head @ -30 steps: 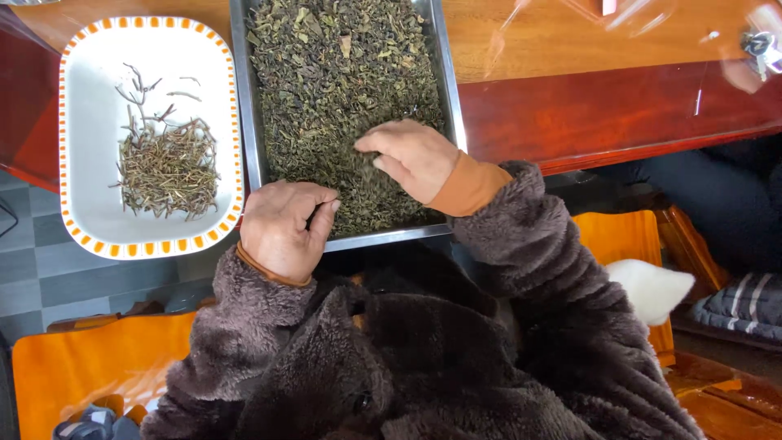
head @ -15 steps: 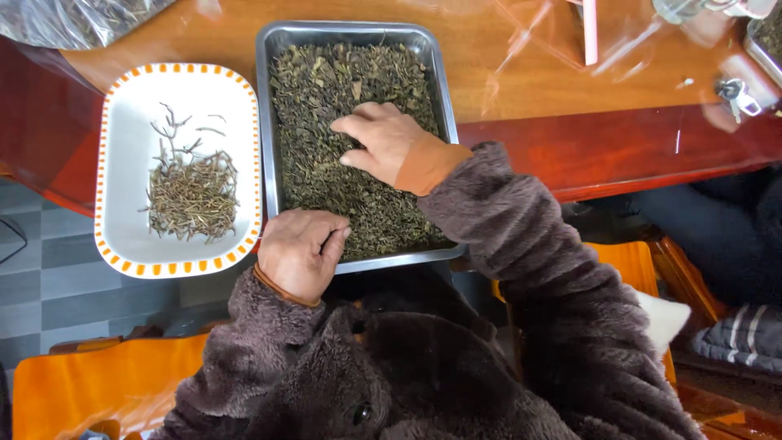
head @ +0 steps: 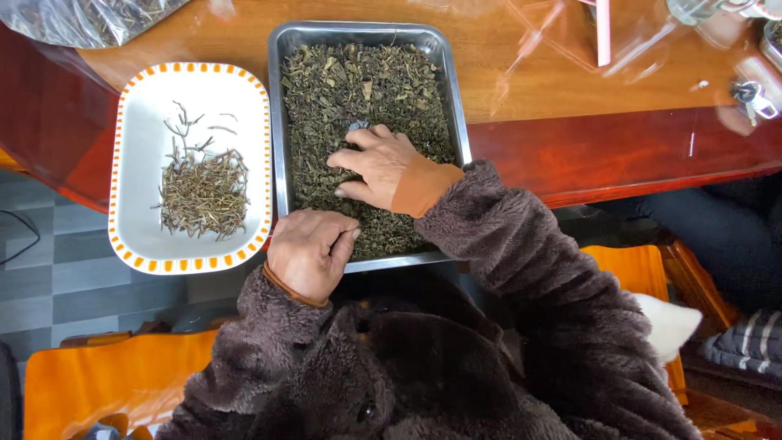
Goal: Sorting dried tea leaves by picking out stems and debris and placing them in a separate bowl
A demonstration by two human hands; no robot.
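A rectangular metal tray [head: 279,122] full of dried green-brown leaves [head: 358,81] lies on the wooden table. My right hand [head: 376,169] rests palm down on the leaves in the middle of the tray, fingers apart and pointing left. My left hand [head: 309,248] is curled into a loose fist at the tray's near left corner, touching the rim. Nothing shows inside it. Left of the tray stands a white dish with an orange-dotted rim [head: 138,220], holding a small pile of thin dried stems [head: 204,191]. Brown fuzzy sleeves cover both arms.
The wooden table [head: 529,73] has a dark red front edge. A clear plastic bag of leaves [head: 81,18] lies at the far left and clear plastic sheets at the far right. Keys [head: 753,98] sit near the right edge. Orange cushions lie below.
My right hand has slid from the near part of the tray to its middle, farther from me. My left hand stays curled at the near left corner.
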